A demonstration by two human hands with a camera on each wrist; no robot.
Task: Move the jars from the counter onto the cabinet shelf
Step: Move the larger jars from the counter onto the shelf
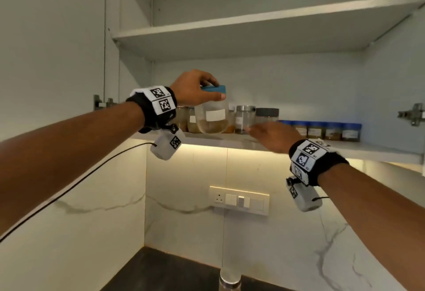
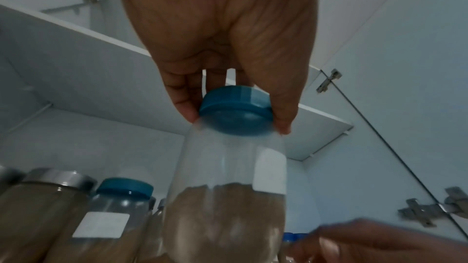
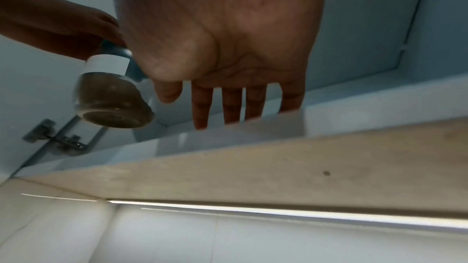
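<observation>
1. The white open cabinet (image 1: 253, 44) fills the upper scene; its lower shelf (image 1: 345, 150) runs left to right above a lit marble wall.
2. A row of jars (image 1: 299, 127) with steel, grey and blue lids stands along the far part of that shelf.
3. The clear plastic jar with a blue lid, white label and brown powder (image 1: 212, 116) hangs tilted over the shelf's left part.
4. The left hand (image 1: 195, 88) pinches its lid from above.
5. The right hand (image 1: 273, 135) reaches flat over the shelf's near edge, fingers straight, holding nothing.
</observation>
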